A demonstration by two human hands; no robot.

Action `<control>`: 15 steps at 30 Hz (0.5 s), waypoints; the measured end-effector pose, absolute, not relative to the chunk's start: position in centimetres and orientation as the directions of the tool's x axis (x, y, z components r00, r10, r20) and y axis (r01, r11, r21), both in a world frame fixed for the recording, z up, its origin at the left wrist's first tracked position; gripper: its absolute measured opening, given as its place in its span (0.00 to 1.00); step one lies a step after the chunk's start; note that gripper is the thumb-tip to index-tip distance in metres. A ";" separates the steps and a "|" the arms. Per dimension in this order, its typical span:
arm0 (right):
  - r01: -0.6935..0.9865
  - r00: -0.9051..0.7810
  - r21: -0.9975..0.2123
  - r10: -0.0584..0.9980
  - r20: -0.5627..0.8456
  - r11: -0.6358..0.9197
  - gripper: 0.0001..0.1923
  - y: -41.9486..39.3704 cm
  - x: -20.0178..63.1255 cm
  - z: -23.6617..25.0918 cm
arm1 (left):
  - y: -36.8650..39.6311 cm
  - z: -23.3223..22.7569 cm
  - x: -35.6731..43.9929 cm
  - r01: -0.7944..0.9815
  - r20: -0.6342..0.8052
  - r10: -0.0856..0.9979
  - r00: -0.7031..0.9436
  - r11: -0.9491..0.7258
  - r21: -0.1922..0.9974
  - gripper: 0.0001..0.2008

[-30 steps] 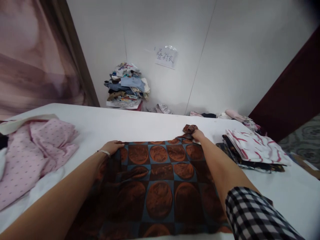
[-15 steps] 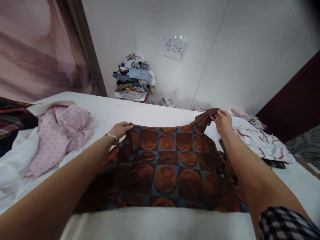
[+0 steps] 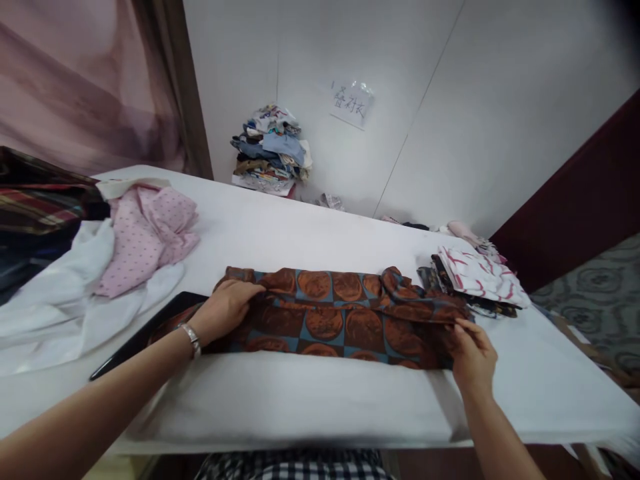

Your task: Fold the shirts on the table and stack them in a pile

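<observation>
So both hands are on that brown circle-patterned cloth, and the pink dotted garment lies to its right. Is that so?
Not quite. In the head view the pink dotted garment lies to the left of the brown cloth. Both the left hand and right hand do grip the cloth.

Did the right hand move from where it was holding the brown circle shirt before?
Yes. The right hand came back toward the person. It was at the far edge of the brown shirt, level with the folded striped pile; now it's nearer than that pile.

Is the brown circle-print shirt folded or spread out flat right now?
Folded: the brown shirt lies as a narrow band, top edge doubled over, left hand and right hand at its ends.
</observation>
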State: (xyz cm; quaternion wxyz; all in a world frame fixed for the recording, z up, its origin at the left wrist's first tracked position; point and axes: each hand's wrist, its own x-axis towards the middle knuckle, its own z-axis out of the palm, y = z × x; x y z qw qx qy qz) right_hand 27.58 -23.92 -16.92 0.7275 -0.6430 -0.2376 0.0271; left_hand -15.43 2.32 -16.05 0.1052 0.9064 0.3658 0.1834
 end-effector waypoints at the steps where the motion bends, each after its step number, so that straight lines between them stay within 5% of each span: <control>1: 0.202 0.898 -0.955 0.349 0.268 0.216 0.12 -24.3 27.3 -17.2 | 2.0 -16.3 -15.5 0.636 0.273 0.697 0.663 -0.717 0.286 0.19; 6: 0.094 0.891 -0.909 0.372 0.259 0.407 0.11 -24.5 25.7 -16.5 | 1.5 -15.5 -15.5 0.721 0.417 0.706 0.572 -0.676 0.156 0.15; 10: -0.023 0.851 -0.938 0.499 0.163 0.346 0.15 -24.5 26.1 -17.1 | 1.2 -15.9 -15.5 0.716 0.243 0.727 0.642 -0.682 0.147 0.13; 15: 0.028 0.923 -0.935 0.349 0.161 0.354 0.16 -23.8 27.6 -17.0 | 1.1 -17.2 -16.1 0.722 0.252 0.724 0.642 -0.682 0.121 0.13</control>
